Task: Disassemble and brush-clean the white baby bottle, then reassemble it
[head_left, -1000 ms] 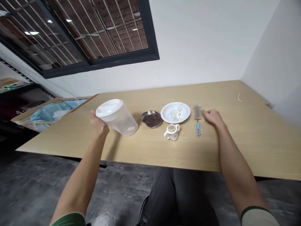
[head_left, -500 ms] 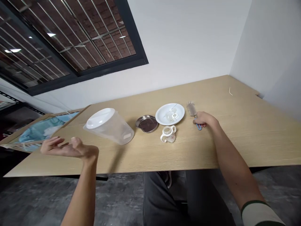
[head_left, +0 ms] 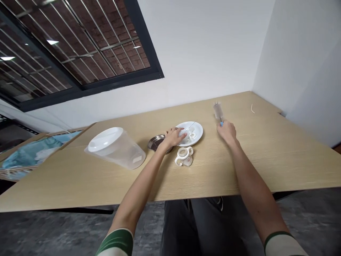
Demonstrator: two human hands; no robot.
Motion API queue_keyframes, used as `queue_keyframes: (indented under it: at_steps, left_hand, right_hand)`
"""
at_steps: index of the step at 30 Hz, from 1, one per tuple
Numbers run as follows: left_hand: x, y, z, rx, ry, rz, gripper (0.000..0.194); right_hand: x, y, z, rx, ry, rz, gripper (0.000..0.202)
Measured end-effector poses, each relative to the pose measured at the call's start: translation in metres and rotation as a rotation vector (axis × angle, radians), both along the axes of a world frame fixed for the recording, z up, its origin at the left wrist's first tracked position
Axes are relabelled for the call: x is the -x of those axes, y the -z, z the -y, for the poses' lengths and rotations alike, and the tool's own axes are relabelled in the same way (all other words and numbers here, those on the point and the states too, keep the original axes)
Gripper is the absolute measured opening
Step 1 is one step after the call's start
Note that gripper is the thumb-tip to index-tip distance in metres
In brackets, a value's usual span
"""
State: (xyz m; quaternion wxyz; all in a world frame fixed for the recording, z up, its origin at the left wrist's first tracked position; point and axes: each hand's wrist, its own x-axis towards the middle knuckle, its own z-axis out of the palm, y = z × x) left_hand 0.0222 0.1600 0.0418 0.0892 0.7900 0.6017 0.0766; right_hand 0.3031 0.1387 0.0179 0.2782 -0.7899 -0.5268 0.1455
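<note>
A bottle brush (head_left: 218, 111) with a blue handle is gripped in my right hand (head_left: 227, 131), bristles pointing toward the wall. My left hand (head_left: 173, 137), fingers spread, is over the left rim of a white dish (head_left: 197, 139) that has clear and white small parts in it. Partly behind that hand lies a round metal tray (head_left: 154, 143). Nearer to me stands a small bottle (head_left: 184, 156) with two white handles and an open top.
A large translucent pitcher (head_left: 122, 149) with a white lid is at the left of the wooden table (head_left: 80, 181). Farther left, a crate holds teal cloth (head_left: 34, 151). A thin white strip (head_left: 252, 108) lies at the back right.
My left hand has moved right, from beside the pitcher to the dish. My right hand has raised the brush a little away from me. The camera view has shifted slightly.
</note>
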Motion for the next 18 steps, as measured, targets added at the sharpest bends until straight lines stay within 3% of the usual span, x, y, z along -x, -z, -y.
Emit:
queue_keyframes:
  at_steps: [5, 13, 18]
  left_hand:
    - [-0.002, 0.017, -0.016, 0.012, 0.01, 0.012, 0.054]
    - [0.001, 0.02, -0.02, -0.015, 0.048, 0.153, 0.027]
    - [0.01, 0.023, -0.02, -0.101, 0.084, 0.382, 0.027]
  right_hand:
    - [0.001, -0.002, -0.001, -0.039, 0.03, -0.045, 0.032]
    - [0.003, 0.002, 0.0, -0.117, 0.058, -0.052, 0.031]
    - [0.008, -0.003, 0.002, -0.187, 0.016, 0.03, 0.034]
